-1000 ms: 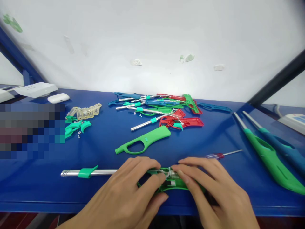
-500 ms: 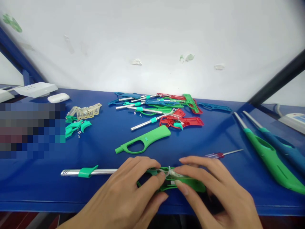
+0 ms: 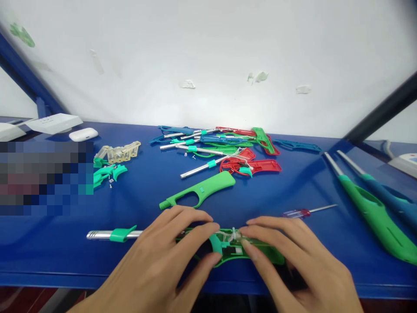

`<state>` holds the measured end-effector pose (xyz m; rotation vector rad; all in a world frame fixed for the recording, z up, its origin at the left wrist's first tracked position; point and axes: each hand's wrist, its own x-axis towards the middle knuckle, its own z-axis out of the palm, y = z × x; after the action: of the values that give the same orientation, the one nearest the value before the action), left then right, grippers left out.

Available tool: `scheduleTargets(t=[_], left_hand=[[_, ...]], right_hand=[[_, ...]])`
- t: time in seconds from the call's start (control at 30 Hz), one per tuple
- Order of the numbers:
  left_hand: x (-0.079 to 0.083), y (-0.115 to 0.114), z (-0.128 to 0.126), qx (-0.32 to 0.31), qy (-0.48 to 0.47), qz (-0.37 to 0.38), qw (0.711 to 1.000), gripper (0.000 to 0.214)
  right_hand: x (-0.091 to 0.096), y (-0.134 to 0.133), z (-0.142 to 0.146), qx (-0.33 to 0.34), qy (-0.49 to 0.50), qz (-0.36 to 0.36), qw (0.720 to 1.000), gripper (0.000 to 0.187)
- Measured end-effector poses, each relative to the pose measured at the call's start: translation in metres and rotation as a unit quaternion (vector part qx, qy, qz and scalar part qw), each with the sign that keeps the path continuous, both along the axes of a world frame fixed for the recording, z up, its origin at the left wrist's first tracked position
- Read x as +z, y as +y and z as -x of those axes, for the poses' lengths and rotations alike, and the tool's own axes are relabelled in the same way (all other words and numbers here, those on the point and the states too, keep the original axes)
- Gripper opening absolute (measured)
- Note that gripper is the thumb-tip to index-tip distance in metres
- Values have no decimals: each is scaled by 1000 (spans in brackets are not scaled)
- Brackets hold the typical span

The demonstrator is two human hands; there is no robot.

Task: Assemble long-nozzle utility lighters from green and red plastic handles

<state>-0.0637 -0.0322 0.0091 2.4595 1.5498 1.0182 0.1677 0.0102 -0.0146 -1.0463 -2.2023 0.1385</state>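
Observation:
A green lighter half-shell [image 3: 269, 252] lies opened in front of me, its long metal tube [image 3: 100, 234] pointing left with a teal sleeve [image 3: 119, 234] around it. Inside the shell sit a teal trigger [image 3: 216, 245] and small pale parts with a white wire [image 3: 233, 234]. My left hand [image 3: 169, 256] is closed about the front of the shell, fingers and thumb on either side of the trigger. With thumb and fingertips, my right hand [image 3: 293, 256] grips the shell near the pale parts; its fingers partly cover them. Beyond my hands lies a matching green half-shell [image 3: 216, 184].
A screwdriver [image 3: 299, 212] lies at the right, beside a green lighter [image 3: 374, 217] and a blue lighter [image 3: 387, 191]. Farther back are red shells [image 3: 265, 166] and blue shells [image 3: 298, 145]. Clear tanks [image 3: 120, 153] and teal triggers [image 3: 109, 173] lie left.
My left fingers have drawn back left from the middle of the shell, so the teal trigger now shows. My right hand stays at the pale parts. The view has shifted slightly.

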Motion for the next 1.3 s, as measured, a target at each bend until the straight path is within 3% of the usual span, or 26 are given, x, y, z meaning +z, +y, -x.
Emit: scheduleTargets(t=[0.73, 1.3], left_hand=[[4, 1, 2, -8, -23, 36, 999, 16], [1, 1, 1, -21, -47, 49, 997, 19]], right_hand=[[-2, 1, -1, 1, -7, -9, 1000, 14], [2, 1, -2, -5, 15, 32, 999, 11]])
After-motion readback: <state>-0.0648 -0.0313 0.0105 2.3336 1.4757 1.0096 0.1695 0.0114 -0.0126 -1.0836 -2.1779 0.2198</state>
